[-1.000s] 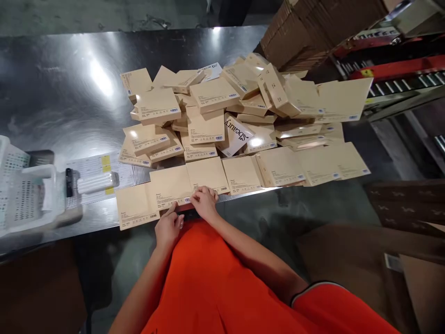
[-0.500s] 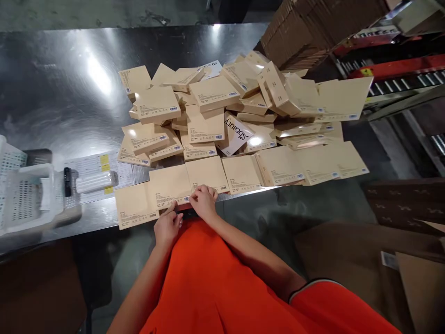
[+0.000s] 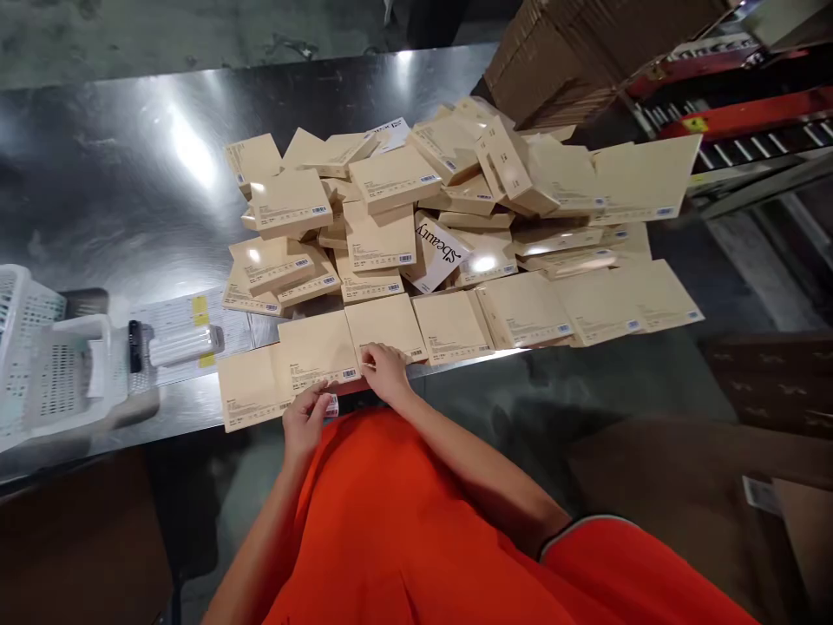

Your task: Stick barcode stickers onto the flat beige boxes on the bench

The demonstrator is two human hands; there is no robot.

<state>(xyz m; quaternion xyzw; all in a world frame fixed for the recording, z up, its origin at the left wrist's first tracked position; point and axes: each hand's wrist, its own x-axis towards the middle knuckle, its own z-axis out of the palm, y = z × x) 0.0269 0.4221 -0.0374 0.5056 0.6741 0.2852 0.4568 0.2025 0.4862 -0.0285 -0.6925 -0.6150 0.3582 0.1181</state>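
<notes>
My left hand (image 3: 304,423) is at the front edge of a cream flat box (image 3: 316,343), closed on a small white label (image 3: 331,405) with dark print that shows past its thumb. My right hand (image 3: 386,373) is closed too, its fingertips pinched together at that box's front right corner. Whatever those fingertips hold, if anything, is too small to make out. The box lies in a front row, between a cream box (image 3: 251,382) on the left and another cream box (image 3: 383,325) on the right, printed text and barcodes facing up.
Behind the row is a heaped pile of cream boxes (image 3: 382,233) on the metal table (image 3: 130,191). White plastic baskets (image 3: 78,373), a black marker (image 3: 134,345) and a clear-wrapped roll (image 3: 186,345) on papers are at left. A cardboard stack (image 3: 573,52) and a roller conveyor (image 3: 748,121) are at right.
My left hand has drawn slightly back and left, its forefinger off the box front, and the white label now shows. My right hand stays at the box corner. The camera view has shifted slightly.
</notes>
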